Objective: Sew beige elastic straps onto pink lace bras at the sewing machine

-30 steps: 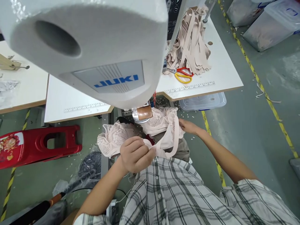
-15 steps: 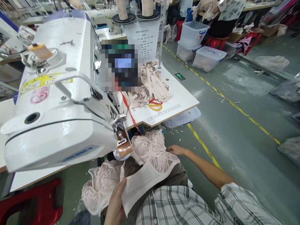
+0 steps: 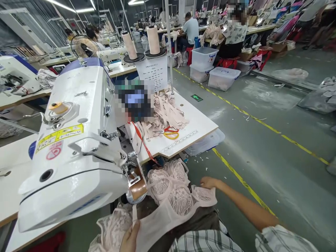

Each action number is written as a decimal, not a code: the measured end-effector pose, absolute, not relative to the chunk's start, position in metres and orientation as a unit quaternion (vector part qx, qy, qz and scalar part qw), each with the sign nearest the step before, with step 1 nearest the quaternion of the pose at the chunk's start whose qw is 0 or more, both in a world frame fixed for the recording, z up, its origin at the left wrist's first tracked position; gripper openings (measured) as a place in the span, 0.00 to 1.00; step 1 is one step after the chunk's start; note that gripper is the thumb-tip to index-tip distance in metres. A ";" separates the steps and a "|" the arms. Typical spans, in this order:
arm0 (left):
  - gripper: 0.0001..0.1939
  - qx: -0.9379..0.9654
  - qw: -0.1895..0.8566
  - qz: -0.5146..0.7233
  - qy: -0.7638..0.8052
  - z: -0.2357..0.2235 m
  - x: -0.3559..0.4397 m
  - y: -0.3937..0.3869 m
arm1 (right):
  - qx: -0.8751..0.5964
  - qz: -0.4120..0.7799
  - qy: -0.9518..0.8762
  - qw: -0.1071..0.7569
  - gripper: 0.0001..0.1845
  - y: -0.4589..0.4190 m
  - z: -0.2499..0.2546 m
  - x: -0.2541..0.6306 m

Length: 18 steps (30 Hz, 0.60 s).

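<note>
Since half a second ago my right hand [image 3: 209, 182] has drawn away to the right, and the outer cup of the bra [image 3: 181, 199] is now spread out beside the inner one; my view has also lifted, so more of the room shows.

At the left stands the big white sewing machine [image 3: 78, 175], its head reaching towards my lap. Below it, a pile of pale lace [image 3: 112, 224] lies beside my left hand [image 3: 129, 238]. That hand is closed on the end of the bra's band, thumb laid over the near side; its other fingers are hidden. From there the bra stretches over my lap to the right, its lace cups upward.

Behind it, touching, are more lace cups [image 3: 160, 183], close to the machine's round end. A red ribbon [image 3: 143, 140] hangs down past the edge of the white counter [image 3: 198, 119]. On that counter lie a heap of pale straps [image 3: 168, 112] and, at their near edge, scissors [image 3: 172, 134] with red and yellow handles.

Farthest right, my right hand is curled at the outer cup's upper edge; I cannot tell whether its fingers grip the cloth.
</note>
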<state>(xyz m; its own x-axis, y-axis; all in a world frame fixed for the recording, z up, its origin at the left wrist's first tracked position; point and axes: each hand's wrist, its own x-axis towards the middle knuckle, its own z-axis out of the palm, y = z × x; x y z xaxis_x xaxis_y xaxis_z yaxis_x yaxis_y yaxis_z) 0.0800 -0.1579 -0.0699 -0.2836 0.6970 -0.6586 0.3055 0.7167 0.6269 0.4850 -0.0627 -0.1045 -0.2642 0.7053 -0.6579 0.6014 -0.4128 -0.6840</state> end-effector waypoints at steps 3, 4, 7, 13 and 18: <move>0.17 0.431 0.409 0.100 0.798 -0.058 0.103 -0.146 | -0.611 0.589 -0.520 0.099 0.32 -0.070 -0.067 0.506; 0.19 0.467 0.364 0.131 0.795 -0.052 0.120 -0.142 | -0.609 0.592 -0.511 0.128 0.35 -0.076 -0.053 0.503; 0.32 0.518 0.446 0.325 0.654 -0.029 0.183 -0.131 | -0.554 0.620 -0.501 0.241 0.36 -0.096 -0.014 0.472; 0.35 0.369 0.771 0.267 0.444 -0.012 0.228 -0.123 | -0.509 0.458 -0.713 0.150 0.26 -0.044 0.041 0.423; 0.31 0.388 0.714 0.288 0.508 -0.011 0.202 -0.128 | -0.696 0.240 -0.631 0.243 0.17 0.119 0.073 0.416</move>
